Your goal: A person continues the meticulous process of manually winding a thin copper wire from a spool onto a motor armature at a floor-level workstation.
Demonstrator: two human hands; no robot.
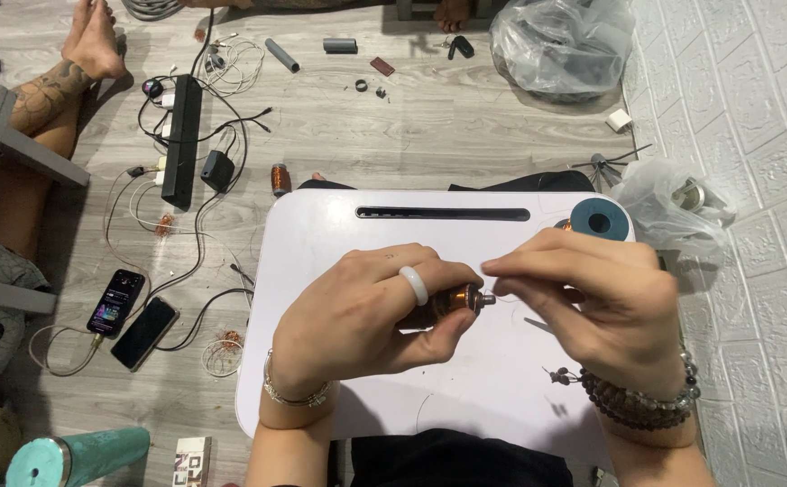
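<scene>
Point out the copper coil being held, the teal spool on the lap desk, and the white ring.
copper coil (pixel 455 298), head view, on its wound copper body.
teal spool (pixel 599 219), head view, on its top flange.
white ring (pixel 414 283), head view, on the band across the left-hand finger.

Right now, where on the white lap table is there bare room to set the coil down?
Bare patches on the white lap table: its left part, between the slot and left hand, and the near strip between both wrists. Crowded: far-right corner, by the teal spool and right hand.
</scene>
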